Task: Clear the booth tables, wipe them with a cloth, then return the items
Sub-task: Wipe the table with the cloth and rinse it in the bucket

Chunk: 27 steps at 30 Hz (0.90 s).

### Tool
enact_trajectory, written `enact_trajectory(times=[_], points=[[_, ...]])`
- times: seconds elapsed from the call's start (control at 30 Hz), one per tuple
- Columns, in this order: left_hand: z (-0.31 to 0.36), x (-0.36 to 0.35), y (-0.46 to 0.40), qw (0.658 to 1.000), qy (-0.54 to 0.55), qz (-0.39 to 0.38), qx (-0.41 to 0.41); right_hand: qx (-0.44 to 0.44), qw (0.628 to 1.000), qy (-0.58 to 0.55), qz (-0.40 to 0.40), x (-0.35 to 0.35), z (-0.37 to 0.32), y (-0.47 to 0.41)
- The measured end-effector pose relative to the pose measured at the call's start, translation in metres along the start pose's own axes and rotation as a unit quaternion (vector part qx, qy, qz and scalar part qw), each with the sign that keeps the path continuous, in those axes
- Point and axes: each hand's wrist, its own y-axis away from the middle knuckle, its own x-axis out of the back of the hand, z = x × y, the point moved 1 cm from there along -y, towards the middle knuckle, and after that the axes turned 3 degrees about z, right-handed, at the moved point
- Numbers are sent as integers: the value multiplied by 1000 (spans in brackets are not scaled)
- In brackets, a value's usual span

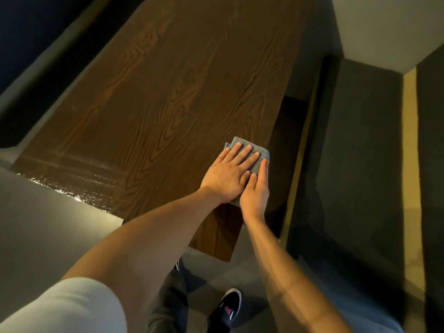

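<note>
Both hands press flat, fingers straight, left hand [225,176] beside right hand [255,192], on the folded cloth [260,153] near the table [156,99]'s right edge, probably for even wiping pressure.

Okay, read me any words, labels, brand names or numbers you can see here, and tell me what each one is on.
None: no readable text on the table, the cloth or the hands.
The shoe has a small pink mark, too blurred to read.
</note>
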Motion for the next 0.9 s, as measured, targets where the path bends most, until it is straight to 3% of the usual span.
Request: enact_trajectory(times=[0.2, 0.37, 0.57, 0.77, 0.9], points=[[-7, 9, -25, 1000, -2, 8, -10, 20, 999, 32, 18, -3, -11, -27], [-11, 11, -23, 1000, 10, 10, -4, 56, 985, 160, 44, -8, -16, -27], [-40, 13, 5, 998, 15, 24, 49, 152, 872, 465, 10, -26, -36, -21], [-134, 30, 48, 991, -4, 44, 127, 255, 812, 511, -117, -109, -77, -6], [-195, 42, 75, 988, -15, 49, 148, 314, 767, 536, -158, -161, -94, 4]])
